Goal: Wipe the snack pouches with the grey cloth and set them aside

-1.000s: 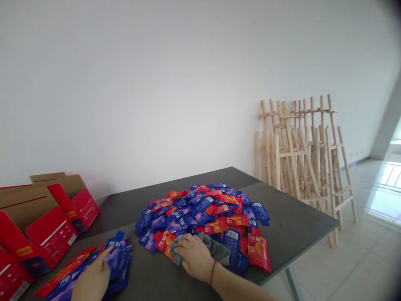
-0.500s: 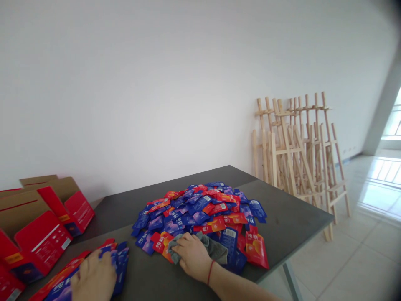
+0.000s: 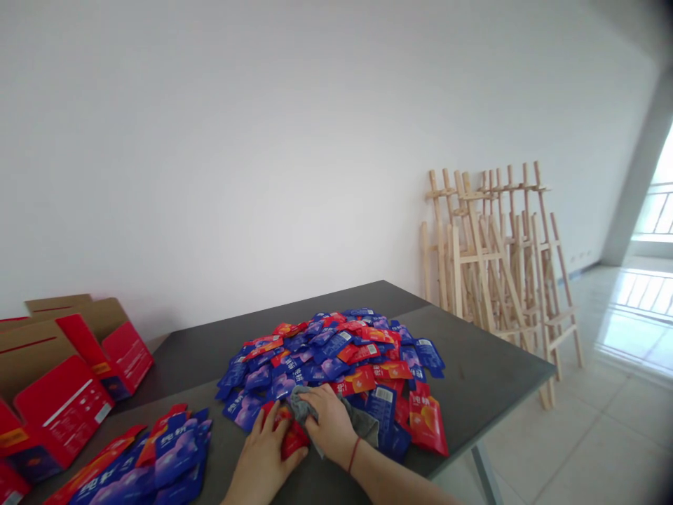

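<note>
My left hand (image 3: 261, 449) is spreading its fingers and thumb over a red packet (image 3: 294, 440) at the near edge of the pile (image 3: 302, 361). I cannot tell whether it is gripping the packet or only pressing it down. My right hand (image 3: 330, 424) is clutching a grey cloth (image 3: 365, 423), and the cloth is lying against the packets just beside it.

The two hands are working very close together, so a fold of cloth could be catching the packet's corner and twisting it out from under my left fingers. The film is looking glossy; if I am pressing without a real grip, the packet could be skidding along the counter (image 3: 315, 487). Pressing too hard could be creasing or splitting it.

The pile is resting loosely, packets overlapping at many angles. The trailing end of the cloth is touching a few of them, so a broad sweep of my right wrist could be dragging those along and starting a slide. A loose packet (image 3: 427, 421) is lying near the counter's right edge, where a nudge could be sending it to the floor.

Across on the left, the stack (image 3: 176, 449) is fanning unevenly near the open boxes (image 3: 66, 410); a careless elbow could be scattering it.
</note>
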Tool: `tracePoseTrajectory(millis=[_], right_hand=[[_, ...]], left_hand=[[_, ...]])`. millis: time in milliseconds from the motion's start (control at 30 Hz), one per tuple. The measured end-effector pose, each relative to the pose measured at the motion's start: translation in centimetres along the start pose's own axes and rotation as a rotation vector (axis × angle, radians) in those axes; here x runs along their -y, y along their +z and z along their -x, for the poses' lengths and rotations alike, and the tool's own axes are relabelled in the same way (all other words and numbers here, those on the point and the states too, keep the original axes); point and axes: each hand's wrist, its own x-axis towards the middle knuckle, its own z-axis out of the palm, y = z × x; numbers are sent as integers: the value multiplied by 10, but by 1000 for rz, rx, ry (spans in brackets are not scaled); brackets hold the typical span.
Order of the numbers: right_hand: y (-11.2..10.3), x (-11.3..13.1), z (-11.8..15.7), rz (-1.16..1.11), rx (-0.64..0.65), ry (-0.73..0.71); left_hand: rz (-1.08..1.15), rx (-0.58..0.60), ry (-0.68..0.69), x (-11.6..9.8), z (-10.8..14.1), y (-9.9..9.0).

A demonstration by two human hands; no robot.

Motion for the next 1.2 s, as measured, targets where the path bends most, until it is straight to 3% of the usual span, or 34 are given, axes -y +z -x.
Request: tracePoseTrajectory(millis=[133,267,367,533,733,867,1033,1200], right_hand=[[1,-1,0,-9,25,-26],[0,-1,0,42,148,-155],[-1,0,1,74,198,-256],[0,-2,0,85,215,-277],[2,-4,-1,56,237,-282],[3,-3,-1,12,182,-200],[1,-3,0,-33,51,-61],[-7,10,4,41,192,-275]], left_hand=[[-104,-65,-108,9,10,-4],[-220,-2,-188,17,5,-12],[-99,25,-173,24,-6,-14],[205,-1,-254,23,-18,-8],[137,22,-253,11,-27,-9],[204,18,-270,10,-33,-11],[403,67,-293,13,-28,-10],[997,149,-336,12,-10,5]])
